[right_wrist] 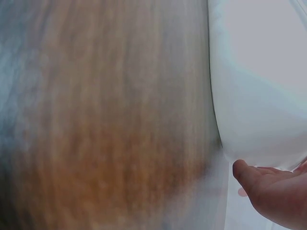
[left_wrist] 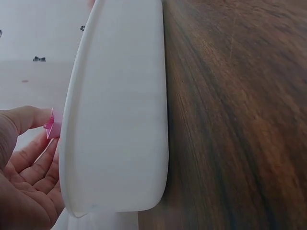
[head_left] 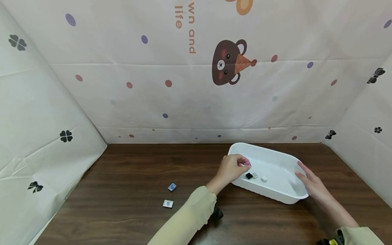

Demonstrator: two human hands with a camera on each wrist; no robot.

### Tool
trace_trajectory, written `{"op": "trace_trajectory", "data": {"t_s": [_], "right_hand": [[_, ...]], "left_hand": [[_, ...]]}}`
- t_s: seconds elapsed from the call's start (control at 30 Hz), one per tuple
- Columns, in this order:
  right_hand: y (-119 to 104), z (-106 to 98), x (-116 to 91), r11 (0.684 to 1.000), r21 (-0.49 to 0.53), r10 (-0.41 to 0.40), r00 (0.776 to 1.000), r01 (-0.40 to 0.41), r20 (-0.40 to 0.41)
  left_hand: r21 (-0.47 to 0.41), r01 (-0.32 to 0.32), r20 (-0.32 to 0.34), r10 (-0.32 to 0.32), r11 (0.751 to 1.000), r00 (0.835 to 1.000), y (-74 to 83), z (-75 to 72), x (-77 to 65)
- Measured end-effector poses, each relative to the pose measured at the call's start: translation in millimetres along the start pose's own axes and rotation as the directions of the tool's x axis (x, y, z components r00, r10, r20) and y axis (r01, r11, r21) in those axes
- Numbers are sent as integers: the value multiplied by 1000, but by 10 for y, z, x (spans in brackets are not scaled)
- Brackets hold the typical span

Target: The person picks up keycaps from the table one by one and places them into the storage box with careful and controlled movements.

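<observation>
My left hand (head_left: 233, 167) pinches a small pink plastic piece (head_left: 247, 164) with a pale square outline on its face. In the left wrist view the pink piece (left_wrist: 54, 125) sits between thumb and fingertip, beside the rim of a white tray (left_wrist: 115, 105). From above, that hand is over the left part of the tray (head_left: 284, 166). At the tray's right end my right hand (head_left: 315, 187) holds the rim, its thumb lapping over the inside. Inside the tray lie a small black piece (head_left: 249, 176), a whitish piece (head_left: 255, 175) and a white piece (head_left: 264, 179).
On the brown wooden table (head_left: 131, 170), left of the tray, lie a small blue piece (head_left: 172, 187) and a small white piece (head_left: 167, 203) with a printed mark. A patterned white sheet (head_left: 196, 102) stands behind the table and along both sides.
</observation>
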State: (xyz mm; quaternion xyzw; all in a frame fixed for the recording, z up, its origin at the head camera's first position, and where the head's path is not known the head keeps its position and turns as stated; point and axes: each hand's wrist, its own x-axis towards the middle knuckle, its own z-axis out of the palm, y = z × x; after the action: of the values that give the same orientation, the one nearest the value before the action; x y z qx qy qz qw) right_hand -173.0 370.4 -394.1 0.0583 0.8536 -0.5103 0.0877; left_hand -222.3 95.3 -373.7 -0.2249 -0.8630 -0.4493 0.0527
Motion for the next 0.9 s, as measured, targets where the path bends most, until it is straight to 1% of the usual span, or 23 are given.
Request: {"op": "trace_trajectory", "data": {"t_s": [0.2, 0.33, 0.5, 0.67, 0.83, 0.9], "right_hand": [[0, -8, -3, 1000, 5, -16, 1000, 16, 5], [-4, -6, -8, 1000, 2, -5, 1000, 5, 3], [-4, -5, -10, 1000, 5, 1, 1000, -1, 0], [-10, -7, -3, 1000, 8, -3, 1000, 3, 1], [3, -2, -6, 1000, 4, -1, 1000, 1, 2], [10, 1, -10, 1000, 4, -4, 1000, 4, -1]], "left_hand": [[23, 6, 14, -6, 1000, 1000, 25, 66, 83], [31, 19, 21, -20, 999, 1000, 53, 129, 131], [43, 43, 41, -45, 998, 998, 99, 201, 163], [51, 53, 66, -57, 997, 996, 119, 272, 195], [93, 49, 84, -57, 994, 995, 117, 329, 222], [105, 59, 91, -69, 993, 993, 112, 352, 232]]}}
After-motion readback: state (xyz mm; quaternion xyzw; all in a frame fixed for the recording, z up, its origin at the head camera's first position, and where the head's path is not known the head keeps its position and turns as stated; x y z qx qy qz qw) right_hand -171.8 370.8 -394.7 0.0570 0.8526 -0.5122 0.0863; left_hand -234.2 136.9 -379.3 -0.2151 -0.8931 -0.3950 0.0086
